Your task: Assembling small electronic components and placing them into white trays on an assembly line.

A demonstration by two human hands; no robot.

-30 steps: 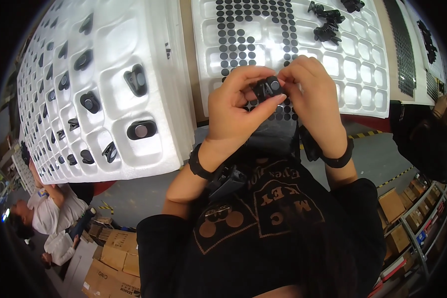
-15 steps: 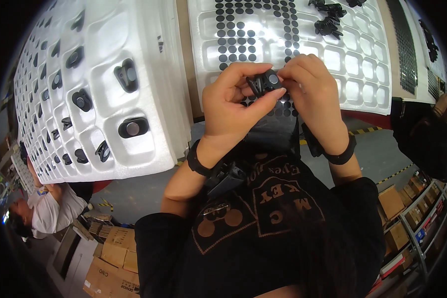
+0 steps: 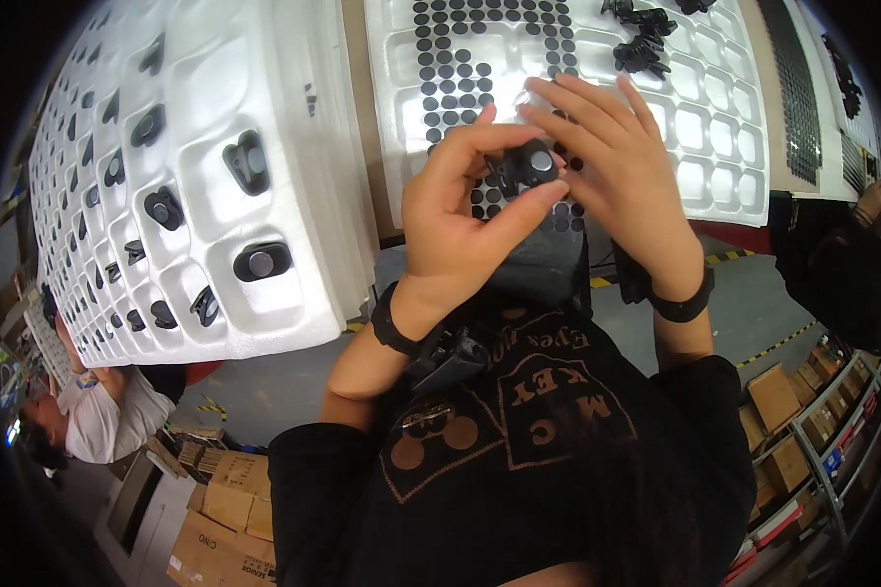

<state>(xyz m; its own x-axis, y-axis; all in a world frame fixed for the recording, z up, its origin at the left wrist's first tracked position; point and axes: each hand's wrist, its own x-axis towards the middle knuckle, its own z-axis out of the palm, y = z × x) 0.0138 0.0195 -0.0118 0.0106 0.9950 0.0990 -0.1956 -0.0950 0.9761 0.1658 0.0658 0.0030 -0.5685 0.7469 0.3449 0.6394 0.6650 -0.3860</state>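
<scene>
Between the thumb and fingers of my left hand (image 3: 465,201) is a black plastic clip (image 3: 529,164) with a round silvery disc on its face. My right hand (image 3: 622,161) is just right of the clip, its fingers stretched out and apart; whether its thumb touches the clip is hard to see. Below both hands lies a sheet of round black stickers (image 3: 460,86), with bare patches among the rows. The sheet rests on a white foam tray (image 3: 597,20) with moulded pockets.
On the left, a stack of white foam trays (image 3: 303,293) carries similar black clips (image 3: 262,261) in its pockets. A pile of black clips (image 3: 641,39) sits at the far right of the tray before me. Other people (image 3: 117,411) are at left and right. Cardboard boxes (image 3: 225,519) stand below left.
My right hand's fingers have opened and spread away from the clip, up over the sheet. The left hand keeps the clip in nearly the same place.
</scene>
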